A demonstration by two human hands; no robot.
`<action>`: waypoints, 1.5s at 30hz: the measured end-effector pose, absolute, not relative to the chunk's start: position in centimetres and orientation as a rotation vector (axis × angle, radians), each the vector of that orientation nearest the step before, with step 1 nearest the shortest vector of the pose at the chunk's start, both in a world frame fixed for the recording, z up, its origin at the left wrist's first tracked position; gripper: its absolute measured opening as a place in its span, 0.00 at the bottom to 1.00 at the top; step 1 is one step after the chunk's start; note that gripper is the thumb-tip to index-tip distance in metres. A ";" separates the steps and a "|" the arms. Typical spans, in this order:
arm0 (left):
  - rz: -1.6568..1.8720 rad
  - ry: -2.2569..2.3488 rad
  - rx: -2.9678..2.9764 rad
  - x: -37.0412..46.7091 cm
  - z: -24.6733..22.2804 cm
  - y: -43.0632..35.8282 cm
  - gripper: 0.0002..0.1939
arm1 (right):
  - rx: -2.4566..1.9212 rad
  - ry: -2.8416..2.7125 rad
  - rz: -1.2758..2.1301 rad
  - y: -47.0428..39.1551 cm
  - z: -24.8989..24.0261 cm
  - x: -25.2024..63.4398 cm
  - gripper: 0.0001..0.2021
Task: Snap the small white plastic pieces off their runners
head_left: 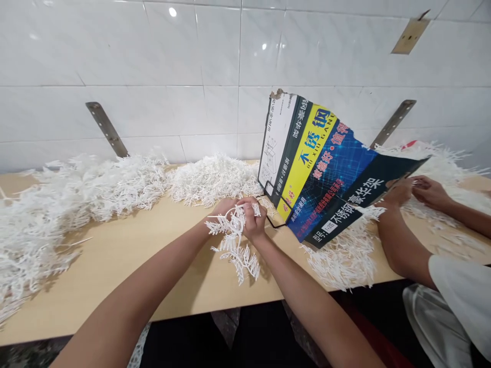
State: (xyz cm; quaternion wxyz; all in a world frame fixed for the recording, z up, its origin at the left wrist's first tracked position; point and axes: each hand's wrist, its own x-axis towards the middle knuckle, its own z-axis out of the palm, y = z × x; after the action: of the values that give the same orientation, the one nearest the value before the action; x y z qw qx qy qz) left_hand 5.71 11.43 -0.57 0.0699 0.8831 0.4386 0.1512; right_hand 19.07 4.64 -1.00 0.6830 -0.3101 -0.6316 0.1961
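The right hand (pixel 254 219) is gripping a branching white sprig (pixel 231 242), trailing bodyward below it; the left hand (pixel 223 207) (grip unclear) is adjoining.

Tan tabletop (pixel 103 266): heaps of white fronds (pixel 217 179); printed cardboard (pixel 307 174), apparently standing on it.

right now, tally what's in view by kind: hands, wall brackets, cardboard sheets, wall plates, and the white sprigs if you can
Person's own hands: 2 (left hand, right hand)
Other hands, at the right: 2
Metal brackets: 2
Printed cardboard: 1
Wall plate: 1
Total: 8
White sprigs: too many and tangled to count, left out
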 end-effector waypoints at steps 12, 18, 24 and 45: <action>0.529 1.739 2.754 -3.6 7.8 16.4 0.17 | -0.736 -1.518 0.457 5.7 -1.6 18.4 0.17; 1.009 1.905 2.466 -6.4 11.4 19.8 0.17 | -0.744 -1.539 0.449 5.9 -1.8 18.6 0.16; 1.037 1.722 2.332 -7.9 10.1 20.8 0.28 | -0.737 -1.543 0.423 6.1 -1.7 18.7 0.16; 1.541 0.923 1.423 1.4 1.1 3.2 0.11 | -0.808 -1.718 0.426 5.1 -1.3 18.4 0.11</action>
State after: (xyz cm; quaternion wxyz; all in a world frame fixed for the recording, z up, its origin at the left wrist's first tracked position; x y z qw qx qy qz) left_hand 1.44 3.21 1.06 0.4125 0.5656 0.3668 0.6126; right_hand 18.37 5.08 -1.33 0.5630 -0.3431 -0.7298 0.1809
